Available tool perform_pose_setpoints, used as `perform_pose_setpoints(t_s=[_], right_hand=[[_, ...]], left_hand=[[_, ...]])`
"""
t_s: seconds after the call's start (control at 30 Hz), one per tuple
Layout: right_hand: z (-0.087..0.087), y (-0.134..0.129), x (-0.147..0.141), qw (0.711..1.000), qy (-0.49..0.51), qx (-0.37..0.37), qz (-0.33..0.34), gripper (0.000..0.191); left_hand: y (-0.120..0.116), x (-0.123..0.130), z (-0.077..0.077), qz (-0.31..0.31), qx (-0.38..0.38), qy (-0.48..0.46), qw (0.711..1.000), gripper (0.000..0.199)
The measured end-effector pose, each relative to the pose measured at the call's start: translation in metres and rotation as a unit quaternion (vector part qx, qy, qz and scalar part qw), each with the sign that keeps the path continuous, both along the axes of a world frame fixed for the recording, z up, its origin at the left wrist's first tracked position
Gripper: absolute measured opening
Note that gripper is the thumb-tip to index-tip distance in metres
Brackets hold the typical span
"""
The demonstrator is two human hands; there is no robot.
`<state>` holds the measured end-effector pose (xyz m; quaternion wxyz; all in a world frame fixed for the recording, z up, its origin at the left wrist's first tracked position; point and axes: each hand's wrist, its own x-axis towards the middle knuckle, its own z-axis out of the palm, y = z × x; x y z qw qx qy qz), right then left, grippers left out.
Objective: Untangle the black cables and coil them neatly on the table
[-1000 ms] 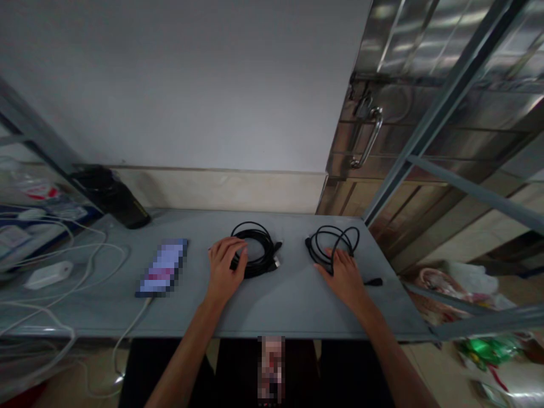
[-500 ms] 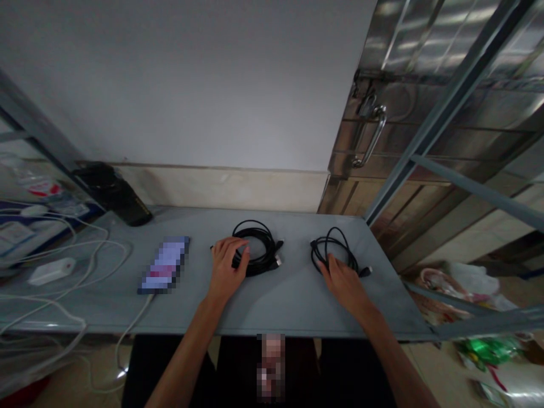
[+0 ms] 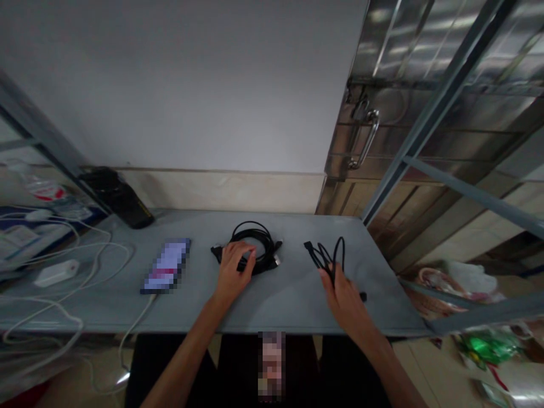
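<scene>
Two coiled black cables are under my hands. The larger coil of black cable (image 3: 267, 249) lies flat on the grey table (image 3: 280, 306), its plug ends sticking out to the right and left. My left hand (image 3: 235, 269) curls over the coil's left side, fingers together and thumb inside the ring. The smaller black cable (image 3: 340, 249) is pinched between the thumb and fingers of my right hand (image 3: 346, 297). Its loops stand up tilted from the tabletop, one plug pointing far left and another end showing by the right of my hand.
A phone (image 3: 165, 265) on a white charging cord lies left. Beyond it are a white adapter (image 3: 56, 273), tangled white cords, a black cylindrical container (image 3: 119, 198) and a plastic bottle (image 3: 53, 190). A metal frame post (image 3: 403, 158) rises at the right end; a wall bounds the back.
My right hand has gathered the smaller cable's loops, lifted them and drawn them nearer to me. My left hand has shifted slightly right and down, its fingers closing more over the larger coil.
</scene>
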<state>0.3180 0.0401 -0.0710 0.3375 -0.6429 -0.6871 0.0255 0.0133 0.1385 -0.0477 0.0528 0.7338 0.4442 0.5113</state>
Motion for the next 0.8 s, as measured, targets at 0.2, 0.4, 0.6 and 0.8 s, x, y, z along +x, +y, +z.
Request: perform_pose_setpoints(t_s=[0.2, 0.4, 0.6, 0.8], right_hand=[[0.036, -0.036, -0.041, 0.974, 0.213, -0.019, 0.079, 0.035], [0.053, -0.053, -0.072, 0.955, 0.214, -0.074, 0.191, 0.053], [0.063, -0.056, -0.043, 0.942, 0.258, -0.094, 0.194, 0.042], [0.057, -0.061, 0.027, 0.926, 0.373, -0.057, 0.017, 0.052]], left_hand=[[-0.077, 0.049, 0.034, -0.232, -0.24, -0.128, 0.934, 0.033], [-0.115, 0.072, 0.061, -0.241, -0.37, -0.327, 0.835, 0.037], [-0.098, 0.032, 0.053, -0.184, -0.423, -0.456, 0.761, 0.041], [-0.094, -0.03, 0.06, -0.107, -0.41, -0.46, 0.781, 0.05]])
